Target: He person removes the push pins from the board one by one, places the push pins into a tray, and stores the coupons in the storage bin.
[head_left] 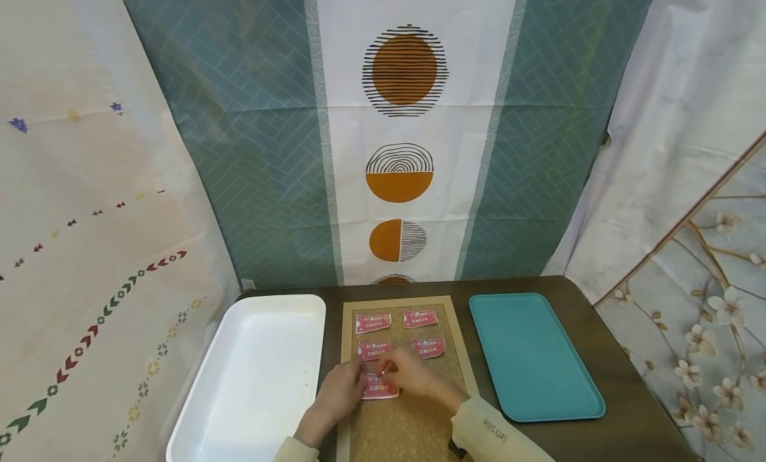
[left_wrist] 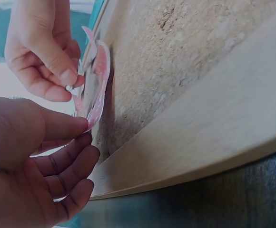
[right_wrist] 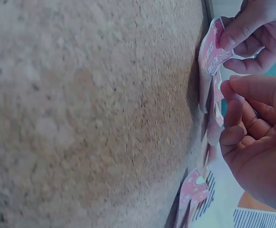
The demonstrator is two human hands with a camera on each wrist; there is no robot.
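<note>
On the cork board (head_left: 413, 422), a pink paper coupon (head_left: 379, 389) lies below several similar ones. My left hand (head_left: 339, 390) pinches its left edge between thumb and finger; in the right wrist view this hand (right_wrist: 257, 35) grips the coupon (right_wrist: 211, 50), which bends off the cork. At the coupon's upper part is my right hand (head_left: 414, 372). The left wrist view shows the right hand (left_wrist: 45, 52) pinching a small shiny pin (left_wrist: 70, 88) between thumb and finger, close to the curled paper. Whether the pin touches the coupon is unclear.
Left of the board stands a white tray (head_left: 257, 369); a teal tray (head_left: 535, 355) lies to its right. More coupons (head_left: 373, 323) are on the upper board in two columns. Patterned cloth (head_left: 269, 149) hangs behind the dark table (head_left: 616, 355).
</note>
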